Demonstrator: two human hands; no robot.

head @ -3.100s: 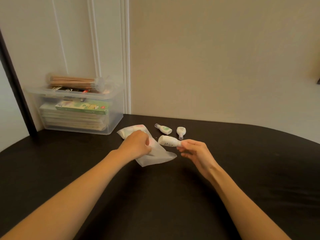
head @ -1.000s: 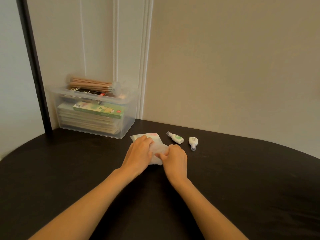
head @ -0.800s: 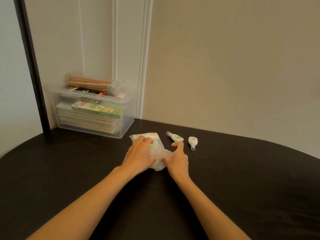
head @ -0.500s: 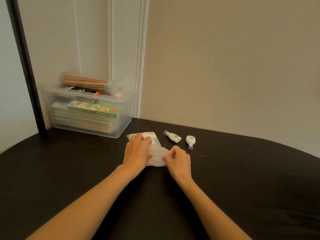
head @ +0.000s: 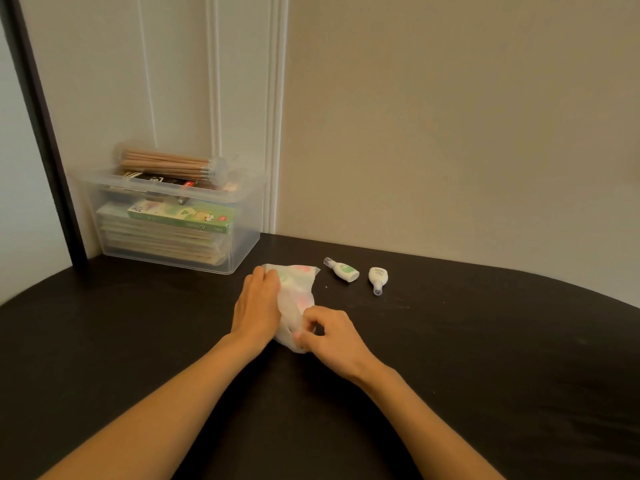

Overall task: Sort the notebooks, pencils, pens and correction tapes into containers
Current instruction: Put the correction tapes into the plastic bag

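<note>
One black table (head: pixel 485 375), clear bin (head: pixel 242 251) at the back left with notebooks (head: pixel 156 239) and pencils (head: pixel 166 164). Plastic bag (head: pixel 299 289) mid-table: left hand (head: pixel 258 310) flat on it, right hand (head: pixel 334 339) pinching its near end. Green correction tape (head: pixel 343 270) and white correction tape (head: pixel 378 277) lie loose just right of it.

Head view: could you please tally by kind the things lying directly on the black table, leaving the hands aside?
loose correction tapes: 2
translucent bag: 1
clear bin: 1
Total: 4
Contents of the bag and the bin are not counted; they cannot be told apart clearly.
</note>
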